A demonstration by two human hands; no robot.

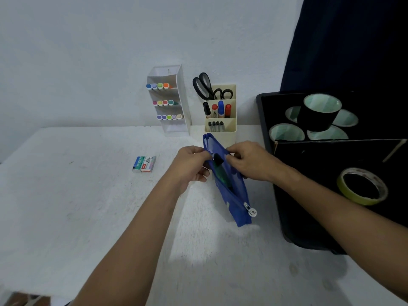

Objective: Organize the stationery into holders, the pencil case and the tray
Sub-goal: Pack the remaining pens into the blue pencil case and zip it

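Note:
A blue zip pencil case (234,202) stands on edge in the middle of the white table, its top unzipped. My left hand (191,164) pinches the left lip of the opening and my right hand (249,161) pinches the right lip, holding it apart. A dark green and black pen-like item (219,168) lies inside the mouth. Two small staple boxes (144,164) rest on the table to the left of my hands. A black tray (278,195) at the right holds tape rolls.
A white tiered holder (183,100) with coloured markers leans on the wall. A cream holder (231,133) behind the case contains scissors (206,86), markers and pens. In the tray sit several black tape rolls (318,117) and a yellow-green roll (362,186). A dark curtain hangs at the right.

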